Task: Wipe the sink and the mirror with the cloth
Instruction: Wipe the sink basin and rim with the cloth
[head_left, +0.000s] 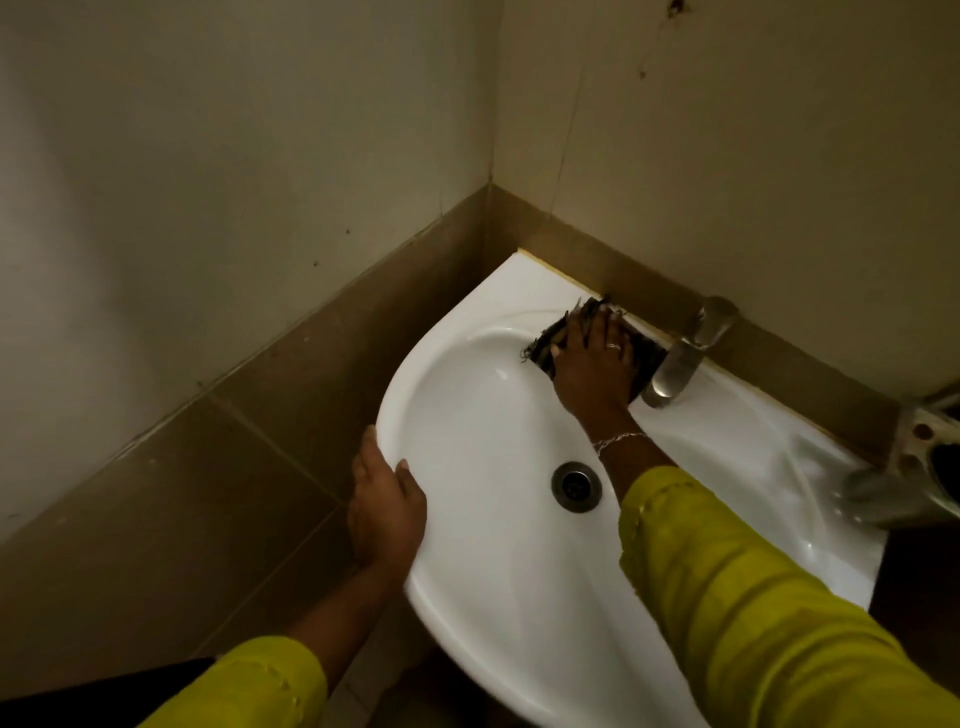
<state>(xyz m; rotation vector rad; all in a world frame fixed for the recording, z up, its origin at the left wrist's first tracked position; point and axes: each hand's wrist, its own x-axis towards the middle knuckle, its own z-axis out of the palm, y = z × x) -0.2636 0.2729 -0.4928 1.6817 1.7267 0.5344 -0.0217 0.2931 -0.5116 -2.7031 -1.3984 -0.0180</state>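
Beside the tap (675, 358), right hand (589, 364) presses cloth (644, 358) flat, fingers (576, 327) spread; left hand (387, 504) grips sink (467, 415) rim.

White sink (467, 426), dark cloth (644, 358) on its rim

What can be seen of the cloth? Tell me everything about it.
The cloth is dark, nearly black, with frayed, stringy edges at its far and left sides. It lies flat on the back ledge of the white sink, spilling slightly over the basin's inner rim, just left of the metal tap. The right hand presses down on it with fingers spread, covering most of its middle. Its weave and any wetness cannot be made out in the dim light.
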